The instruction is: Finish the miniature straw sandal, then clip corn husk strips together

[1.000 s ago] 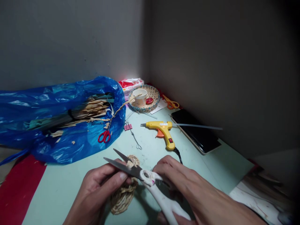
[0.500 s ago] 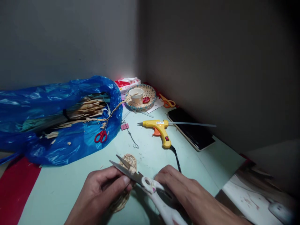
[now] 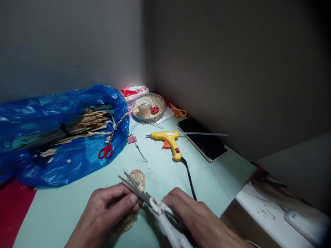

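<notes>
Woven straw coil (image 3: 139, 176) | table (image 3: 64, 206) near edge | left hand (image 3: 106, 213) grips it | right hand (image 3: 192, 220) holds scissors (image 3: 155, 205), blades parted | best: snip close, thumb clear

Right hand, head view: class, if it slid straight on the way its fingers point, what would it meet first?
Most likely the left hand. Its thumb lies just beyond the scissors that the right hand holds, against the woven straw piece. Depth is unclear, so it might touch the straw first.
</notes>
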### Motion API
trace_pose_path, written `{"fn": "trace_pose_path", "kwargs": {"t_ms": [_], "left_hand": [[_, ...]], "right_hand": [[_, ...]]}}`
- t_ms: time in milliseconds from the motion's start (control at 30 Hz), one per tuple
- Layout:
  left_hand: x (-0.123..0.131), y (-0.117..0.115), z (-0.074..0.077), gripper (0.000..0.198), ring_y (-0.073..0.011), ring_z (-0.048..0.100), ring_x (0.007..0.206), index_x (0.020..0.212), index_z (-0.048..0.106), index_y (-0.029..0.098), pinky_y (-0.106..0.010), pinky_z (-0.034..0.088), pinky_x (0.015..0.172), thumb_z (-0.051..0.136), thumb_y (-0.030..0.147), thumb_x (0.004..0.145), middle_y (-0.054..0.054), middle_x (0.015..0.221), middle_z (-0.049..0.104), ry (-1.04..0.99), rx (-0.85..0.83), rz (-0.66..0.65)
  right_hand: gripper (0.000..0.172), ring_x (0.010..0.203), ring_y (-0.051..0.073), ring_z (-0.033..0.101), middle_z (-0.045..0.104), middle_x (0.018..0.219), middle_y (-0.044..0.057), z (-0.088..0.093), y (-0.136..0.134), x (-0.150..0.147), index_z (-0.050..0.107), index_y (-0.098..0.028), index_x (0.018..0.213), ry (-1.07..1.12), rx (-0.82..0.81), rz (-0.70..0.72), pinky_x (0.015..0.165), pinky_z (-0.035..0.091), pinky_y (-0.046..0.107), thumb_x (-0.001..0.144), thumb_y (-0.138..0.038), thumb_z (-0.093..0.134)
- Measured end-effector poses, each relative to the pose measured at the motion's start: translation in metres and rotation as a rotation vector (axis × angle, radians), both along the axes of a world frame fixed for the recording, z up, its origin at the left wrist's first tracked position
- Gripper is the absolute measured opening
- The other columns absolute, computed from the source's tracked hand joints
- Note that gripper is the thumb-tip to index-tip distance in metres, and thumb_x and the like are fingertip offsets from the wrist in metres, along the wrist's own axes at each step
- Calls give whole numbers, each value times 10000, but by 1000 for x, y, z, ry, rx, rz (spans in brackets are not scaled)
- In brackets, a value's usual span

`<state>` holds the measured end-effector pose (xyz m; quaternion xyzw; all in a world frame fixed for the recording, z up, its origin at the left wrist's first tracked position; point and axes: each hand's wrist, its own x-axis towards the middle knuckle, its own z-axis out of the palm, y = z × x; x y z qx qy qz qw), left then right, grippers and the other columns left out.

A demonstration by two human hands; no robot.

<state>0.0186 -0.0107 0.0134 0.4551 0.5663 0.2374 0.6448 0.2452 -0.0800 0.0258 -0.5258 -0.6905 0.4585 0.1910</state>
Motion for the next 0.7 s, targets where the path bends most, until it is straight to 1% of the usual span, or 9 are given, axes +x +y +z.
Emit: {"fn": "trace_pose_path", "kwargs": {"t_ms": [167,233,333,433,500,633,700], "left_hand": [[-3,1,-1,378,-147,481,630,647,733,169,-256,363,588,783,542,687,-1,630,605,-1,-1,-28],[-4,1,-1,388,-144,470,625,636,725,175,-257,352,577,779,554,691,3,632,598,-7,9,-50],[-5,1,-1,401,-149,462,620,645,728,173,-271,347,575,768,568,699,-3,638,598,-6,5,-94],[-5,0,-2,397,-157,465,638,668,733,167,-278,351,591,756,560,716,-9,660,598,-4,-7,-119],[-5,0,-3,387,-158,464,641,673,729,170,-276,343,588,744,552,731,-5,656,589,8,12,-122],[-4,0,-7,411,-155,440,620,607,673,179,-280,316,569,671,547,790,7,620,545,90,98,-183],[-4,1,-7,423,-152,430,609,591,657,181,-283,310,565,644,544,806,9,619,537,125,131,-216]], "right_hand": [[407,837,226,647,641,1127,87,-14,8,-7,616,-250,1158,-80,-53,14,709,498,289,758,-195,667],[386,796,198,622,628,1099,80,-21,9,-9,607,-240,1142,-61,-60,24,648,458,263,761,-209,660],[308,719,155,574,603,1061,61,-29,8,-11,600,-238,1090,-51,-83,23,573,385,240,784,-233,643],[292,723,158,571,593,1056,62,-33,5,-12,599,-233,1093,-59,-99,30,590,384,247,807,-270,647],[303,760,172,594,591,1064,59,-31,3,-11,594,-243,1120,-55,-118,27,625,403,255,822,-270,640],[220,802,189,628,615,1061,57,-19,-1,-9,617,-256,1118,-55,-175,-12,667,429,272,903,-246,568],[242,893,229,642,636,1083,67,-11,-1,-9,613,-256,1149,-44,-216,-12,746,460,311,909,-285,601]]}}
